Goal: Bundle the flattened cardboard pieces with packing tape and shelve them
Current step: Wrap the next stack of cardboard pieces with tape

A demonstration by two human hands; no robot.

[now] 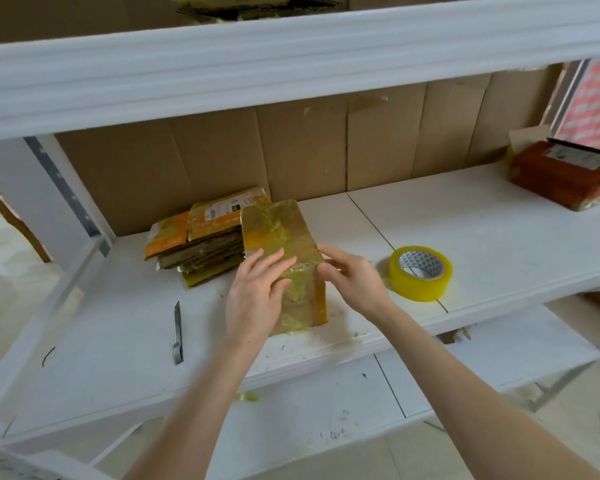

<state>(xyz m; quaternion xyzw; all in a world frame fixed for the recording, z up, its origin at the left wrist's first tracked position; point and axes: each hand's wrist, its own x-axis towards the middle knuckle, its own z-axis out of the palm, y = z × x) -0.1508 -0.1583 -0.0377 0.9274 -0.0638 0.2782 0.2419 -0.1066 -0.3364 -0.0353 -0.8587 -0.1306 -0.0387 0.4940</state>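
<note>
A thick bundle of flattened cardboard (278,226), wrapped in yellowish packing tape, stands on the white shelf (499,216) near its front edge. My left hand (257,292) lies flat on the bundle's near top and front face, fingers spread. My right hand (350,278) touches the bundle's right near corner with its fingertips. A roll of yellow packing tape (420,273) lies flat on the shelf just right of my right hand. Behind and left of the bundle lies a second stack of flattened cardboard (201,247) with orange printed pieces on top.
A grey utility knife (177,332) lies on the shelf left of my left arm. A reddish-brown taped parcel (561,174) sits at the far right. Brown cardboard sheets (291,147) line the back. A white upper shelf beam (291,60) runs overhead, a lower shelf (465,368) below.
</note>
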